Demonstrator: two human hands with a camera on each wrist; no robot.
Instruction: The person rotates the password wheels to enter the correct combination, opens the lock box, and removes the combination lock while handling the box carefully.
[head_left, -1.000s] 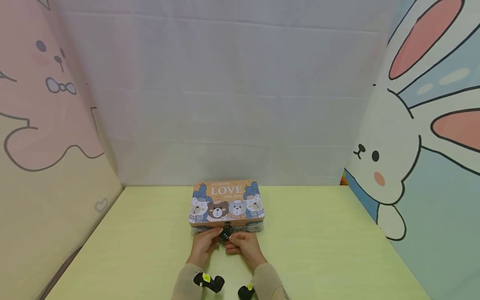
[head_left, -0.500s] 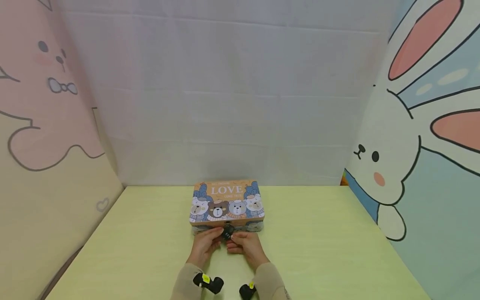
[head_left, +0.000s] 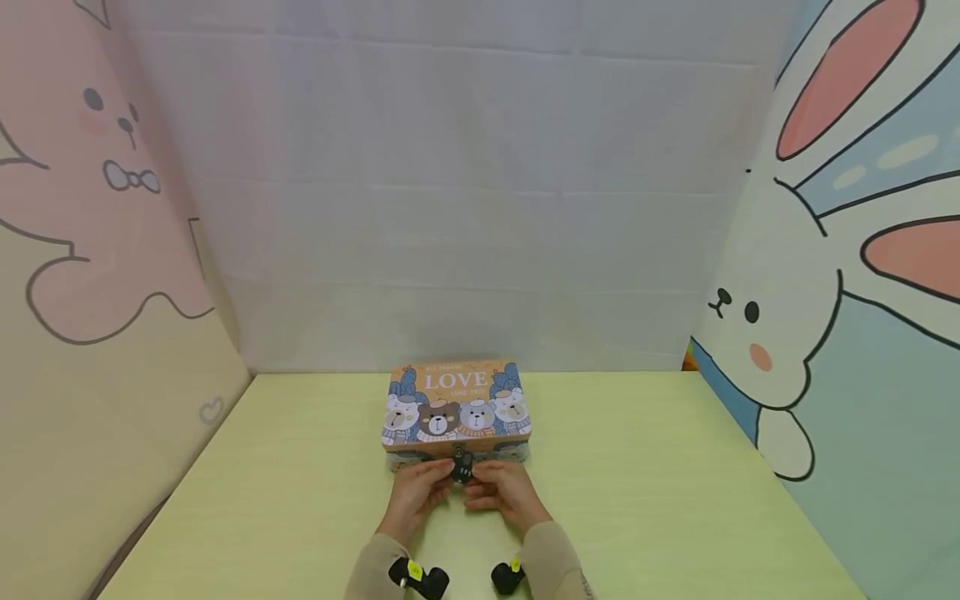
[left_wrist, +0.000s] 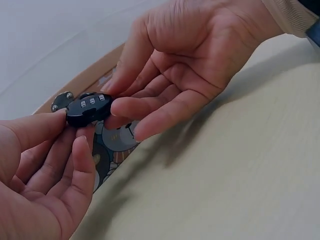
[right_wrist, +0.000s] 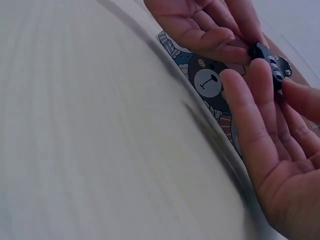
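A small black combination padlock (head_left: 462,468) with three number dials is at the front of a rectangular tin box (head_left: 457,408), which has bears and the word LOVE on its lid. My left hand (head_left: 412,493) pinches one side of the padlock between thumb and fingers. From the other side my right hand (head_left: 513,493) grips it the same way. In the left wrist view, the dials of the padlock (left_wrist: 90,109) face upward, right beside the box's metal clasp (left_wrist: 62,101). The shackle is mostly hidden behind the padlock's body.
The box stands near the back of a pale yellow table (head_left: 645,483). Behind it hangs a white cloth wall (head_left: 465,200). Side panels carry a cartoon rabbit (head_left: 787,333) on the right and a pink animal (head_left: 112,208) on the left. Black wrist cameras (head_left: 420,577) sit on both sleeves.
Both hands have shifted slightly right with the padlock, which has turned from a slant to more upright. The box stays in place apart from a small shift of the view.
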